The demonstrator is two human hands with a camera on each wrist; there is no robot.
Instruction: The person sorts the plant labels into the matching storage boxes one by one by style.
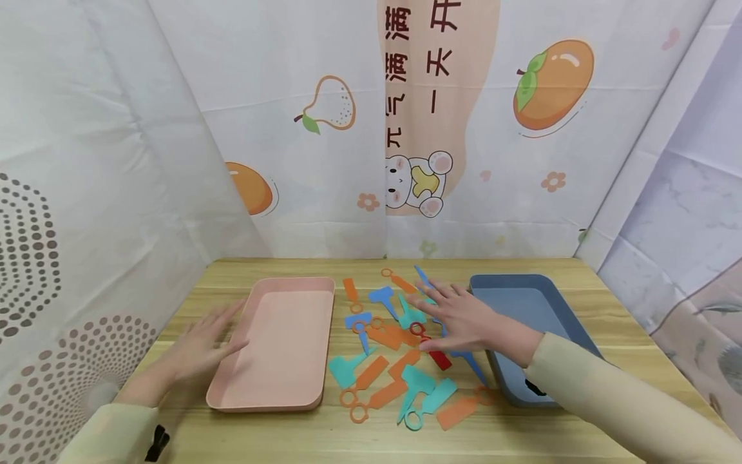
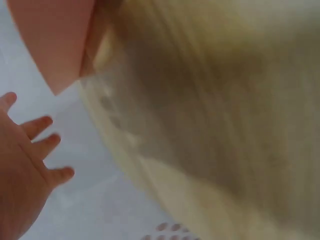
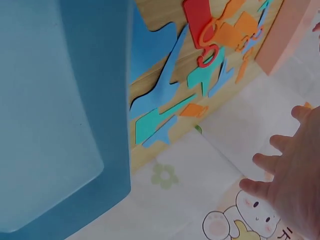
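Observation:
My right hand (image 1: 466, 320) is spread above a scatter of flat plastic plant labels, fingers apart and holding nothing. Beneath and around it lie a red ring-ended label (image 1: 438, 359), orange ring-ended labels (image 1: 387, 394), teal labels (image 1: 418, 379) and blue T-shaped labels (image 1: 382, 296), some overlapping. The hand partly hides several of them. Over the left edge of a pink tray (image 1: 284, 341) is my left hand (image 1: 199, 348), blurred, its fingers extended with nothing in them. The left wrist view also shows that hand (image 2: 25, 172) with fingers spread, apart from the tray's corner (image 2: 57, 55).
A blue tray (image 1: 524, 299) stands right of the labels, partly behind my right forearm. All of this sits on a wood-grain table (image 1: 278, 438). A printed curtain (image 1: 261, 77) rises along the table's back edge, with fabric on both sides.

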